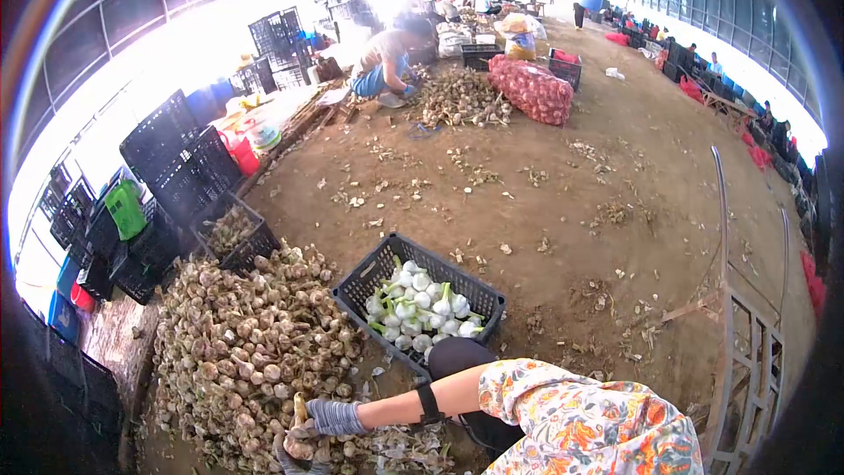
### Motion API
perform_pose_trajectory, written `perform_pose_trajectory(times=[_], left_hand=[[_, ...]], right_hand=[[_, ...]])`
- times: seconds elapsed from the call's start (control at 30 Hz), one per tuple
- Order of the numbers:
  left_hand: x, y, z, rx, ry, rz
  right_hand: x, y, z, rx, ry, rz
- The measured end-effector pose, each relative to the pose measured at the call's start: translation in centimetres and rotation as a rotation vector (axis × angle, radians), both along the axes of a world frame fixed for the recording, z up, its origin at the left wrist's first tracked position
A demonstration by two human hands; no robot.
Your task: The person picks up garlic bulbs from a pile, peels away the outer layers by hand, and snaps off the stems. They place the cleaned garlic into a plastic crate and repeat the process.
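At the bottom, my right hand [321,422], in a grey knit glove, reaches across from the right and is closed around a garlic bulb [301,447], whose stalk [301,408] points up. My left hand [297,463], also gloved, shows only partly at the bottom edge; its fingers are closed against the same bulb from below. A large heap of unpeeled garlic [255,347] lies beside and beyond both hands. Up and to the right of them stands a black plastic crate [367,280] holding white, cleaned garlic bulbs [424,303] with short green stems.
Another black crate [257,242] with stalky garlic stands behind the heap. Stacked crates [180,149] line the left side. A crouching person [387,57] works at a farther garlic pile [462,98] near a red mesh sack [530,90]. A metal frame [747,361] stands at right.
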State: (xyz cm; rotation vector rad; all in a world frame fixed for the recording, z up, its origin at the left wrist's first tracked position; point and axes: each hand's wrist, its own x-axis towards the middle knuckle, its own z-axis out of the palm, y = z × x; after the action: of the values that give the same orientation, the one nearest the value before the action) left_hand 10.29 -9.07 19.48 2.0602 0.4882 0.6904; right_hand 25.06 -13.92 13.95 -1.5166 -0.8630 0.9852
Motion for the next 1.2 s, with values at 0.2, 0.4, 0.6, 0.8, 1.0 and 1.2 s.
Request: perform_pose_trajectory(times=[0.2, 0.4, 0.6, 0.8, 1.0, 1.2], left_hand=[[0.6, -1.0, 0.4, -0.242, -0.1, -0.017], [0.3, -0.5, -0.3, -0.379, -0.098, -0.02], [0.2, -0.5, -0.5, -0.578, -0.101, -0.01], [-0.7, 4.3, -9.8, -1.094, -0.217, -0.19], [-2.4, 2.7, -6.7, -1.478, -0.314, -0.053], [-1.2, 1.7, -4.0, -1.004, -0.221, -0.026]], right_hand=[[-0.1, 1.8, -3.3, 0.151, -0.033, -0.011], [0.1, 1.9, -4.0, 0.21, 0.042, 0.009], [0.3, 0.5, -1.6, 0.112, -0.076, 0.018], [1.3, 0.4, -3.2, 0.043, -0.317, 0.207], [0.2, 1.4, -7.0, 0.155, 0.344, 0.273], [-0.5, -1.5, 1.2, 0.136, 0.312, 0.197]])
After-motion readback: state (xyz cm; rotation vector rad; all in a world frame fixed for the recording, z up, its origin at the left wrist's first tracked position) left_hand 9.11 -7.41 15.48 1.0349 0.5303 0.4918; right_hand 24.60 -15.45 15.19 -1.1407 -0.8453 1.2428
